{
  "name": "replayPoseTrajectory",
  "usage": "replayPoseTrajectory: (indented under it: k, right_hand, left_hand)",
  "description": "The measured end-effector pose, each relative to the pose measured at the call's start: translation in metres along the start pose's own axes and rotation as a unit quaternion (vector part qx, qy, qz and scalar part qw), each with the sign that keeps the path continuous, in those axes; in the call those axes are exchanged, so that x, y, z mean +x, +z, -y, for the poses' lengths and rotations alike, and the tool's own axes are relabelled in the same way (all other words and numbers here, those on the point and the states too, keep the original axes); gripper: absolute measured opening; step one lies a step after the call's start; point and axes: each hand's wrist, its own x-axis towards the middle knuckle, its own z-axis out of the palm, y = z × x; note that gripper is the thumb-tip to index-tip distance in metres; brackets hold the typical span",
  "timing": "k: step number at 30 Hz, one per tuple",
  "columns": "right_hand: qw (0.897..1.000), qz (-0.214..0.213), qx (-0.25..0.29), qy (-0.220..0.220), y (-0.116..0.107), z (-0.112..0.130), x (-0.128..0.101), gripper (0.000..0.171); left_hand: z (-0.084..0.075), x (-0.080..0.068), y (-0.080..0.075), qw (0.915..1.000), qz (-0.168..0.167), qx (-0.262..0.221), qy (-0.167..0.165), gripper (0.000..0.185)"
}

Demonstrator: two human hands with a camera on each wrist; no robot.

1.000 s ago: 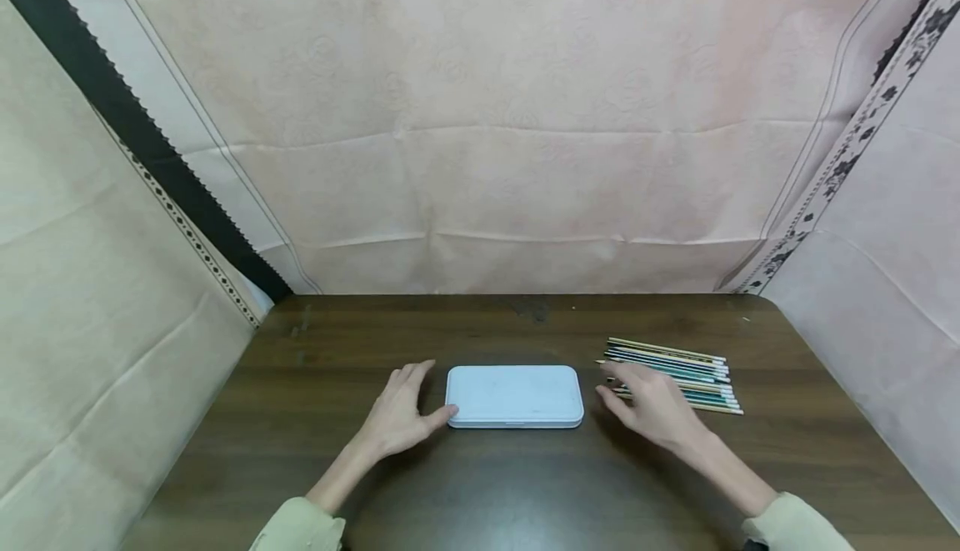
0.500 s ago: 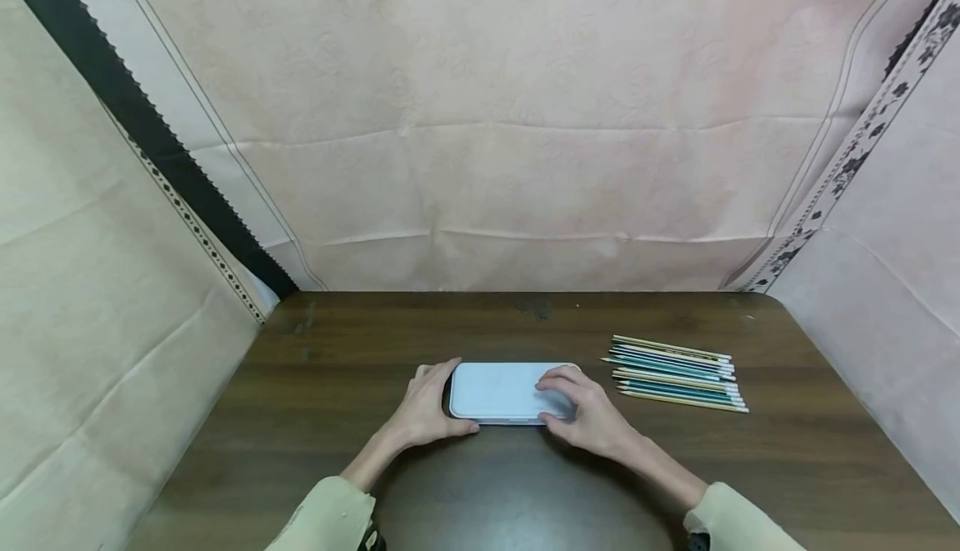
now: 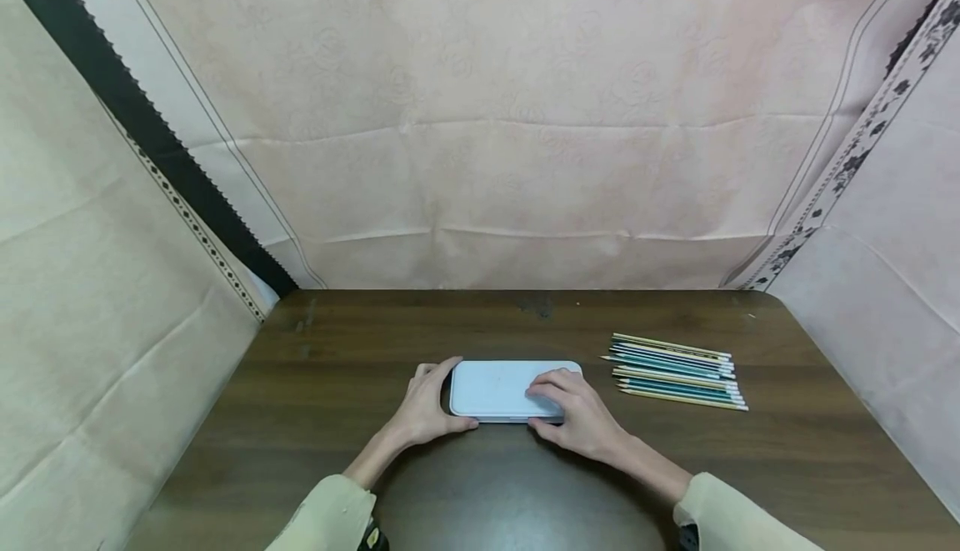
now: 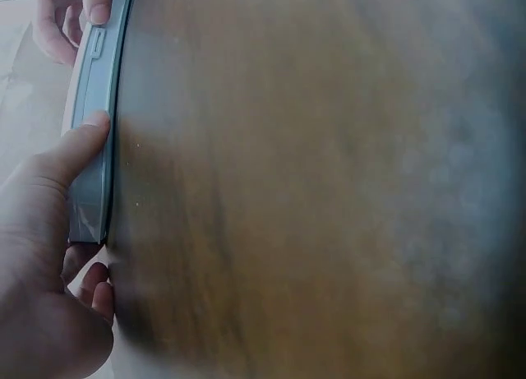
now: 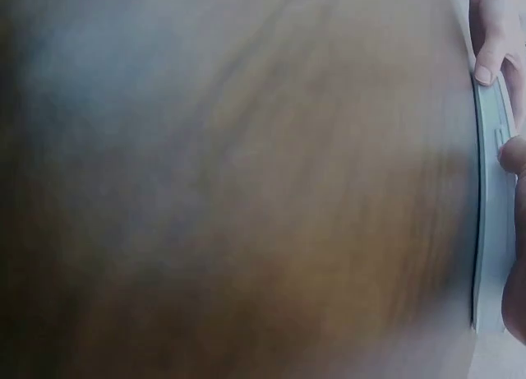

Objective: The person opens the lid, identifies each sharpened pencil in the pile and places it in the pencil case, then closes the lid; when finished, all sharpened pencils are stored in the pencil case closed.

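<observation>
A flat white pencil case lies lid-down or lid-up, I cannot tell, in the middle of the brown table. My left hand grips its left end, thumb along the front wall and fingers round the far side. In the left wrist view that thumb presses the case's front wall, some way from a small latch. My right hand has bent fingers on the top near the right end, its thumb at the front edge beside the latch. The case looks closed. The right wrist view shows only part of this hand.
Several pencils, green, yellowish and dark, lie side by side to the right of the case. The wooden table ends at pale cloth hangings at the back and both sides.
My right hand has moved left from beside the pencils onto the case, then slightly further left. My left hand has moved right and taken hold of the case's left end.
</observation>
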Motion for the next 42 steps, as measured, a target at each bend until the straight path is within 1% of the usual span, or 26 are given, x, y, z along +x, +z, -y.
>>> replayPoseTrajectory:
  k: [11, 16, 18, 20, 22, 25, 27, 30, 35, 42]
  right_hand:
    - [0.998, -0.023, -0.054, -0.039, 0.005, 0.000, 0.001, 0.038]
    - [0.994, -0.030, -0.088, -0.065, 0.007, -0.001, 0.002, 0.037]
    - [0.991, -0.032, -0.102, -0.084, 0.007, -0.002, 0.003, 0.036]
    - [0.987, -0.033, -0.118, -0.108, 0.007, -0.002, 0.005, 0.035]
    - [0.980, -0.033, -0.137, -0.140, 0.006, -0.002, 0.007, 0.033]
    - [0.967, -0.030, -0.170, -0.189, 0.006, -0.002, 0.009, 0.030]
    - [0.957, -0.028, -0.193, -0.216, 0.006, -0.002, 0.010, 0.028]
    - [0.944, -0.022, -0.221, -0.243, 0.006, -0.002, 0.011, 0.027]
    - [0.936, -0.007, -0.238, -0.258, 0.006, -0.004, 0.012, 0.026]
    - [0.933, -0.003, -0.243, -0.266, 0.004, -0.005, 0.013, 0.027]
  left_hand:
    - [0.000, 0.000, 0.000, 1.0000, -0.002, 0.001, -0.006, 0.098]
    - [0.000, 0.000, 0.000, 0.9999, -0.003, -0.005, -0.012, 0.098]
    - [0.001, 0.000, 0.001, 0.9999, -0.003, -0.007, -0.013, 0.098]
    - [0.001, 0.000, 0.001, 0.9998, -0.002, -0.010, -0.017, 0.099]
    - [0.001, 0.000, 0.002, 0.9997, -0.002, -0.012, -0.022, 0.099]
    - [0.002, -0.001, 0.002, 0.9994, 0.000, -0.015, -0.031, 0.099]
    - [0.002, -0.001, 0.002, 0.9994, 0.000, -0.017, -0.031, 0.099]
    - [0.002, -0.001, 0.002, 0.9993, 0.000, -0.014, -0.034, 0.099]
    - [0.002, -0.002, 0.003, 0.9993, -0.003, -0.011, -0.036, 0.098]
    - [0.002, -0.003, 0.004, 0.9991, -0.012, -0.012, -0.038, 0.099]
